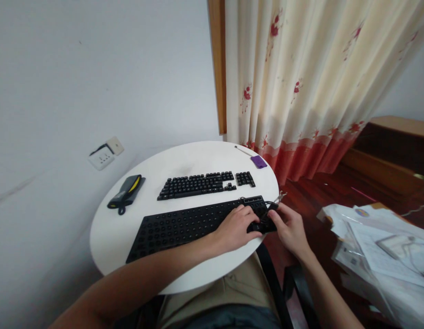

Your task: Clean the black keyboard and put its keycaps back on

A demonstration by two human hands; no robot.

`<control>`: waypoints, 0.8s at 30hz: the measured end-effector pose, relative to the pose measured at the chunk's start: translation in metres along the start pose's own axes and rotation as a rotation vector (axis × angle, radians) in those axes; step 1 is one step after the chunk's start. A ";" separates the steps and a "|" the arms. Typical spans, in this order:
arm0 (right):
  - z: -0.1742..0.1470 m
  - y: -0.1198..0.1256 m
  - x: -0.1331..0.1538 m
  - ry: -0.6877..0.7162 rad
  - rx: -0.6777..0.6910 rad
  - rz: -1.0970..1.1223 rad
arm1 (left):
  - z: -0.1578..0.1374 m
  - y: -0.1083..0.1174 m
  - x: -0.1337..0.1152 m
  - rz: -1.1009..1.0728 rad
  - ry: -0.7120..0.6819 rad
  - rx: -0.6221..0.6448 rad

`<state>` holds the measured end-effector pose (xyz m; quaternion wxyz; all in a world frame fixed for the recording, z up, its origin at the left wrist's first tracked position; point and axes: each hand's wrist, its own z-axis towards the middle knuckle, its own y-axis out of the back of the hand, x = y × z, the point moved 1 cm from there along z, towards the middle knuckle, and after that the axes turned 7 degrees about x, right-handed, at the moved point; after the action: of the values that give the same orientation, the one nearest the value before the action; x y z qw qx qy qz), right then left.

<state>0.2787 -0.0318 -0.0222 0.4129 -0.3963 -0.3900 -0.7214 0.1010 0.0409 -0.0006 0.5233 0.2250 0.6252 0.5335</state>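
A black keyboard (pixel 184 228) with its keycaps off lies slanted along the near side of the round white table (pixel 205 272). My left hand (pixel 234 228) is on its right end, fingers bent over the top and thumb by the front edge. Just beyond that end, my right hand (pixel 290 226) pinches a small black piece (pixel 273 207) between thumb and fingers; its exact kind is unclear. Thin pale wire-like ends (pixel 280 197) stick out behind it. Removed keycaps (pixel 194 185) are laid out in keyboard order behind the keyboard, with a number-pad group (pixel 245 178) to their right.
A dark grey and yellow pouch-like item (pixel 126 192) sits at the table's left. Toward the back right are a purple cloth (pixel 259 161) and a thin stick (pixel 244 150). Papers and plastic bags (pixel 379 251) are piled at right. A wall socket (pixel 101 158) and curtain (pixel 294 91) border the table.
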 end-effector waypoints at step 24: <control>0.003 -0.035 -0.035 -0.117 -0.338 -0.106 | 0.009 -0.018 0.002 -0.274 -0.067 -0.077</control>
<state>0.2595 -0.0066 -0.0603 0.2785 -0.4802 -0.3069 -0.7731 0.1135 0.0409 -0.0162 0.6201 0.1347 0.6113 0.4729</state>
